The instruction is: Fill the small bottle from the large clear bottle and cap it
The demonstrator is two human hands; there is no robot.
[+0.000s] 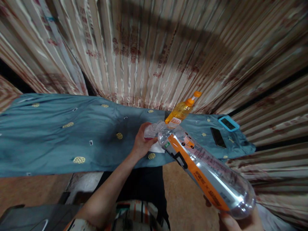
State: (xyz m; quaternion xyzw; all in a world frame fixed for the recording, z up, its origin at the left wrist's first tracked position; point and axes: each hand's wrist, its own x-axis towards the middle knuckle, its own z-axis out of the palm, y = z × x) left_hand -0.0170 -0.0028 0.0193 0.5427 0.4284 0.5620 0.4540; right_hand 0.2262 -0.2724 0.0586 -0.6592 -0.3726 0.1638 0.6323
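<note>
My right hand (239,221), at the lower right edge, is closed around the base end of a large clear plastic bottle (207,170) with an orange and grey label. The bottle is tilted, its narrower end up and to the left. That end meets or lies in front of a small clear plastic container (154,129), held in my closed left hand (143,141). Whether the two touch, and whether liquid is passing, I cannot tell. Just behind them stands a pump bottle (181,110) of yellow-orange liquid with an orange pump head. A white piece (157,148) shows below my left hand.
A teal cloth with pineapple prints (96,149) covers the long narrow table. At its right end lie a black phone (218,137) and a light-blue framed device (228,123). Pleated patterned curtains (134,57) hang behind and to the right. A grey seat (36,216) is at the lower left.
</note>
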